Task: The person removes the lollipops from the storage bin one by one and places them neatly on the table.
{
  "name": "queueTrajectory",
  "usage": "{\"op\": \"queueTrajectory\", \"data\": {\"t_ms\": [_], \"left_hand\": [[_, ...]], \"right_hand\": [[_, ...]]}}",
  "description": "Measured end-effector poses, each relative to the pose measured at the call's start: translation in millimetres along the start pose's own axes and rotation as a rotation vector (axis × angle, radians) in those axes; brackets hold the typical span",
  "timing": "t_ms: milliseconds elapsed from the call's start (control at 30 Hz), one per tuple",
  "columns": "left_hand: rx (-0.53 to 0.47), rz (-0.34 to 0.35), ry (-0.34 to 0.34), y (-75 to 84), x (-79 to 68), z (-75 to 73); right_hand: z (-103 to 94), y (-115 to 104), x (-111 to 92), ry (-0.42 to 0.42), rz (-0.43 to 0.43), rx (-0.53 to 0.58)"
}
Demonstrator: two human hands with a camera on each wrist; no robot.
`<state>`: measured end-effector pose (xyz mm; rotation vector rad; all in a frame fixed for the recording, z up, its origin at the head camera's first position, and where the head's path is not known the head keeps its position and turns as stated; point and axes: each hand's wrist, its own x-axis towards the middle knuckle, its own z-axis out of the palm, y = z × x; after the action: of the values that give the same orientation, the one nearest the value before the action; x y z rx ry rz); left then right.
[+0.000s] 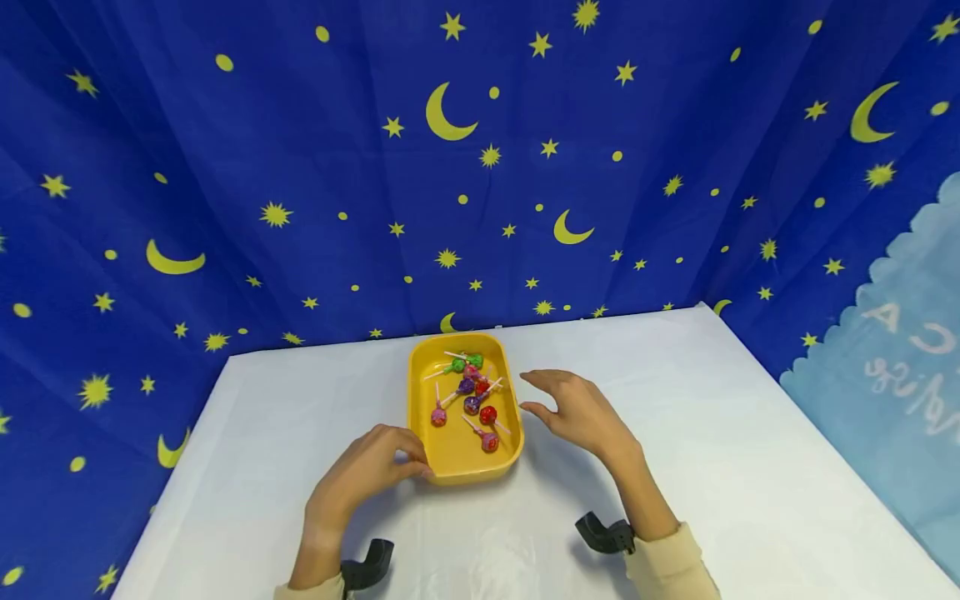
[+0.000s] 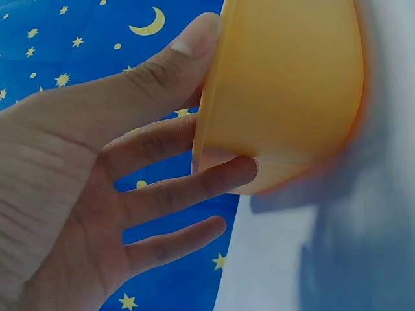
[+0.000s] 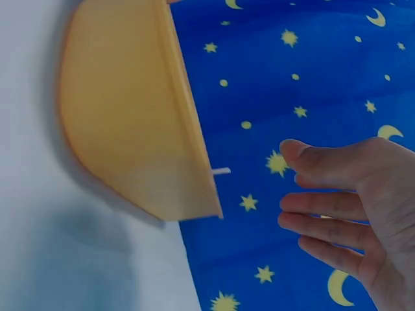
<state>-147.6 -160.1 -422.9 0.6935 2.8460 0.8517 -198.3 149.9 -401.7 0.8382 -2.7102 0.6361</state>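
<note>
A yellow plastic tray (image 1: 450,458) with rounded corners stands on the white table, several wrapped lollipops (image 1: 472,405) lying loose inside. Green, purple, pink and red wrappers show on white sticks. My left hand (image 1: 371,467) grips the tray's near left corner; in the left wrist view its thumb (image 2: 198,39) lies at the rim and a finger (image 2: 227,175) touches the outer wall. To the right of the tray, my right hand (image 1: 577,412) hovers apart from it, thumb and fingers spread with nothing between them. One stick (image 3: 222,171) pokes past the rim in the right wrist view.
The white table (image 1: 300,392) ends at the back against a blue curtain (image 1: 360,167) with yellow moons and stars. A light blue panel with white lettering (image 1: 900,358) hangs at the right. Black curved mounts (image 1: 367,567) sit on both wrists.
</note>
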Motion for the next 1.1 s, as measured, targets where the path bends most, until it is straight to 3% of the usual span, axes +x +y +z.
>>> {"op": "queueTrajectory", "data": {"t_ms": [367,633,1100], "left_hand": [[0.015,-0.010,0.011,2.5,0.9,-0.9],[0.007,-0.041,0.005,2.8,0.1,0.3],[-0.001,-0.051,-0.007,3.4,-1.1,-0.3]], "right_hand": [[19.4,-16.4,10.5,-0.126,-0.018,0.085],[29.7,-22.8,27.8,-0.234,-0.131,0.078],[46.2,-27.5,42.1,-0.340,-0.145,0.049]]}}
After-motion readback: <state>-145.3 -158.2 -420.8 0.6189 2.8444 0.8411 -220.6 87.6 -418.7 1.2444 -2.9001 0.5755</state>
